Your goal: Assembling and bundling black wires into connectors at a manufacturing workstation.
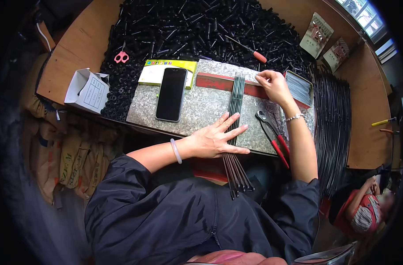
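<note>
Left hand (217,138), grip spread wide, rests across slender dark rods (236,99); right hand (274,85), grip narrow, contents unclear, hovers by a long red bar (213,81).

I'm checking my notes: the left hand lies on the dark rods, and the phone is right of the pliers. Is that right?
One slip: the head view shows the phone left of the pliers. The left hand does lie on the dark rods.
</note>
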Action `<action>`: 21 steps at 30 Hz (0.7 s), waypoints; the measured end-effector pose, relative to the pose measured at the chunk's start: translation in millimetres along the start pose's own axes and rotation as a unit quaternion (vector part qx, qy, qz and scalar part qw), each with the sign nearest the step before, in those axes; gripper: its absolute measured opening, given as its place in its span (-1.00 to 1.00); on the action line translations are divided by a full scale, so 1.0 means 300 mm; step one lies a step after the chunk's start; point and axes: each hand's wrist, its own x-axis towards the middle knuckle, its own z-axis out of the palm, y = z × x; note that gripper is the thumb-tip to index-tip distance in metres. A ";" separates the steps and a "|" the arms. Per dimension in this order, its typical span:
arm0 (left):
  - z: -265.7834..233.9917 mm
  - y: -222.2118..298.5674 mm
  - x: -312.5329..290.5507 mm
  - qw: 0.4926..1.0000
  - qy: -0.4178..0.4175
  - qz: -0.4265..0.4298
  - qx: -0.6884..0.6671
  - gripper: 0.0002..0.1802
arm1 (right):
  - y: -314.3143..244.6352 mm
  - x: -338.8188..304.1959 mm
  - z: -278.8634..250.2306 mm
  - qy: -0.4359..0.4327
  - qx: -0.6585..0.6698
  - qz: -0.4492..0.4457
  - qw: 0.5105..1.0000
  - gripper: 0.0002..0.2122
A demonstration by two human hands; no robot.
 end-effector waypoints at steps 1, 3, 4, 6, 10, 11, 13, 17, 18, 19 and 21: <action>-0.002 -0.003 -0.001 1.000 0.002 0.001 -0.009 -0.20 | 0.002 0.012 0.024 0.005 0.008 0.010 1.000 -0.78; 0.002 -0.001 0.005 1.000 0.006 -0.001 -0.021 -0.20 | 0.007 0.026 0.038 0.006 0.014 0.020 1.000 -0.77; 0.007 0.005 0.012 1.000 0.010 -0.002 -0.018 -0.20 | 0.009 0.027 0.036 -0.009 0.010 0.023 1.000 -0.77; 0.012 0.009 0.016 1.000 0.013 -0.003 -0.015 -0.19 | 0.009 0.035 0.041 -0.023 0.004 0.034 0.999 -0.77; 0.008 0.002 0.003 1.000 0.015 -0.003 -0.006 -0.17 | -0.009 0.039 0.050 -0.031 0.003 0.038 0.999 -0.76; 0.004 0.000 0.001 1.000 0.010 -0.004 -0.005 -0.16 | -0.009 0.040 0.054 -0.025 0.000 0.034 0.999 -0.76; 0.000 -0.003 0.003 1.000 0.008 -0.002 -0.003 -0.16 | 0.000 0.042 0.059 -0.018 -0.002 0.031 0.999 -0.75; -0.007 -0.003 0.003 1.000 0.002 -0.001 -0.005 -0.14 | 0.034 0.056 0.083 -0.016 0.013 0.032 0.999 -0.75; -0.006 -0.003 0.002 1.000 0.002 -0.002 -0.005 -0.14 | 0.035 0.059 0.087 -0.017 0.024 0.033 0.999 -0.75; -0.005 -0.003 0.001 1.000 0.004 -0.002 -0.005 -0.14 | 0.033 0.062 0.090 -0.018 0.025 0.033 0.999 -0.75; 0.000 -0.005 -0.001 1.000 0.006 -0.003 -0.005 -0.14 | 0.026 0.066 0.095 -0.031 0.046 0.031 0.998 -0.77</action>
